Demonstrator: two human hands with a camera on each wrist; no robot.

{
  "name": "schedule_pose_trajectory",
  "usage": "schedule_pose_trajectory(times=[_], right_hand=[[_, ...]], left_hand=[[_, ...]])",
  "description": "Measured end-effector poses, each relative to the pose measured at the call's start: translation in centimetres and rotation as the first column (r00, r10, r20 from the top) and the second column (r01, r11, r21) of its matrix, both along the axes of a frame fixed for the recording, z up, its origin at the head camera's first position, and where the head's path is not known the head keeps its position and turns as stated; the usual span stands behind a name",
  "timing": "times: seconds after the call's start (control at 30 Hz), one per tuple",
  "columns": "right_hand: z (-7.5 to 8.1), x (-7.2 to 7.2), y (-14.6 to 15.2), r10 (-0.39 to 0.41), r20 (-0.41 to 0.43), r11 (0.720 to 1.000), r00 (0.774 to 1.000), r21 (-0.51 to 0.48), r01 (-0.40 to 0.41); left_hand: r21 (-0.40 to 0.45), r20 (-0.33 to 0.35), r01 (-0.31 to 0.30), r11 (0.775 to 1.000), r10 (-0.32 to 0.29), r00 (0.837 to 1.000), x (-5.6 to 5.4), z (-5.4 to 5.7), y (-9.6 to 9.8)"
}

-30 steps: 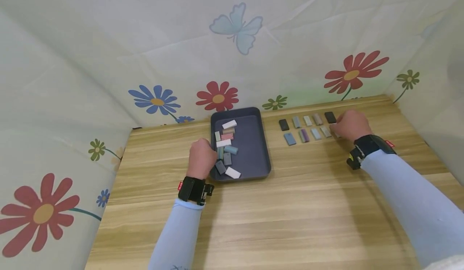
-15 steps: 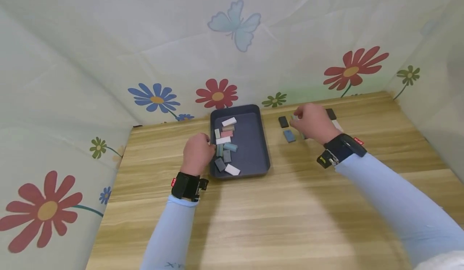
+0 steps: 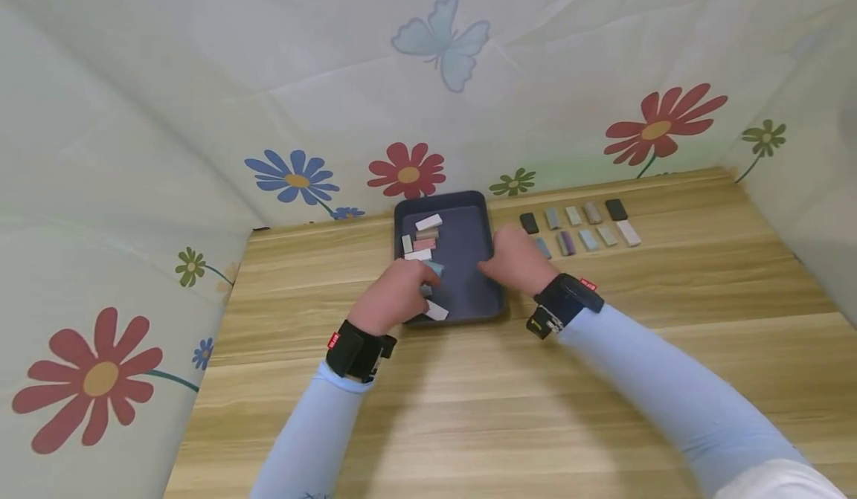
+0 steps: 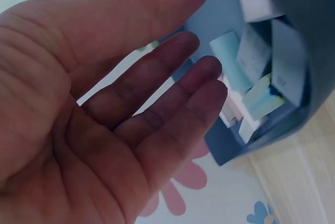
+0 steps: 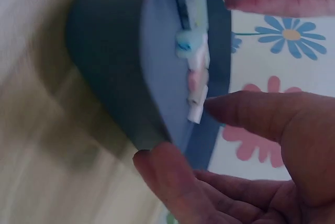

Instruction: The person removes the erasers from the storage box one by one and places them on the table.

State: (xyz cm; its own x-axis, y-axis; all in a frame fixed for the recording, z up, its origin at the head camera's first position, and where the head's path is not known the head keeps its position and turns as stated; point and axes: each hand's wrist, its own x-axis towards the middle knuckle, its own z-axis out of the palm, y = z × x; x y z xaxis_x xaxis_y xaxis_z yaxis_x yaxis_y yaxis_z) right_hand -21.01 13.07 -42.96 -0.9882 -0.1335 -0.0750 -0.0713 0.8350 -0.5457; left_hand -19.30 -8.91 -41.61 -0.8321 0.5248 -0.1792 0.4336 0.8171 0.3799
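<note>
A dark grey-blue tray point(image 3: 469, 279) holds several small eraser-like blocks along its left side. My left hand point(image 3: 391, 295) is over the tray's front left part, covering some of them. In the left wrist view its thumb and fingers point(image 4: 172, 124) are apart with nothing between them. A light blue rounded block point(image 3: 436, 268) and a white block point(image 3: 437, 311) show beside its fingertips. My right hand point(image 3: 521, 262) is at the tray's right wall, thumb toward the inside. The right wrist view shows its thumb and fingers point(image 5: 175, 174) spread, holding nothing, fingertips close to the tray's edge.
Right of the tray, two rows of similar blocks lie on the wooden table point(image 3: 442, 410), including a black one point(image 3: 616, 210), a purple-striped one point(image 3: 566, 244) and a white one point(image 3: 628, 233). A flower-printed curtain point(image 3: 321, 97) stands behind the table.
My right hand has moved left from the rows of blocks to the tray's right wall, uncovering most of the rows. My left hand has shifted right, from the left rim to over the tray.
</note>
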Motion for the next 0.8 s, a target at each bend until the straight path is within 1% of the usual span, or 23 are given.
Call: schedule_pose_trajectory(times=[0.1, 0.23, 0.37, 0.5, 0.7, 0.8], right_hand=[[-0.4, 0.1, -0.3, -0.034, -0.013, 0.999, 0.999, -0.016, 0.034], [-0.7, 0.0, 0.0, -0.055, -0.049, 0.998, 0.997, -0.012, 0.055], [-1.2, 0.1, 0.5, -0.06, -0.06, 0.998, 0.996, -0.016, 0.059], [-1.6, 0.2, 0.8, -0.064, -0.075, 0.998, 0.995, -0.015, 0.063], [-1.6, 0.2, 1.0, -0.075, -0.084, 0.997, 0.994, 0.01, 0.076], [-1.4, 0.3, 0.9, -0.083, -0.086, 0.996, 0.993, 0.021, 0.085]], left_hand=[[-0.03, -0.015, 0.05, 0.998, -0.05, 0.999, 0.0, -0.7, 0.4], [-0.059, -0.012, 0.071, 0.996, -0.071, 0.997, 0.2, -1.2, 0.9], [-0.102, -0.033, 0.09, 0.991, -0.094, 0.995, 0.3, -1.7, 1.4], [-0.107, -0.054, 0.129, 0.986, -0.136, 0.989, 0.4, -2.2, 1.9], [-0.103, -0.078, 0.151, 0.983, -0.159, 0.984, 0.5, -2.6, 2.4], [-0.106, -0.091, 0.161, 0.981, -0.171, 0.981, 0.5, -2.6, 2.4]])
